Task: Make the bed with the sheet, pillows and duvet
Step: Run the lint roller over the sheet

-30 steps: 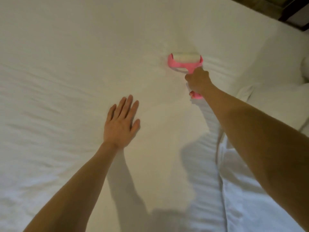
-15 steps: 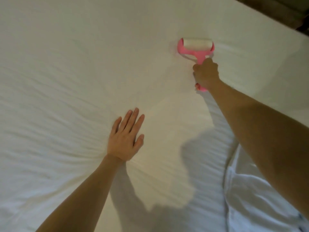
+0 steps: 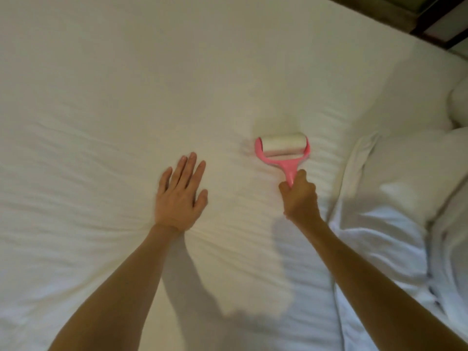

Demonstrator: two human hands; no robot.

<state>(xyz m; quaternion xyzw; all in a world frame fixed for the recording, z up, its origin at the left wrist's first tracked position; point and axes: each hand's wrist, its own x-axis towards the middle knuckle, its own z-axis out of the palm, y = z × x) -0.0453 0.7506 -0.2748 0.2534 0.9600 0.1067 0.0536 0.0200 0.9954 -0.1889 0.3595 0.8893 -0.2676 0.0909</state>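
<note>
A white sheet (image 3: 126, 97) covers the bed and fills most of the view, with fine creases across it. My left hand (image 3: 181, 196) lies flat on the sheet, fingers spread, holding nothing. To its right, my right hand (image 3: 300, 196) grips the handle of a pink lint roller (image 3: 282, 148), whose white roll rests on the sheet. A white duvet (image 3: 395, 224) lies bunched along the right side. A white pillow (image 3: 458, 107) shows at the right edge, partly cut off.
A dark wooden bed frame or headboard (image 3: 435, 19) crosses the top right corner. Shadows of my arms fall on the sheet near the bottom.
My right hand has pulled the lint roller back toward me across the sheet. My left hand stays flat on the sheet. The view has shifted, bringing the duvet and pillow back in.
</note>
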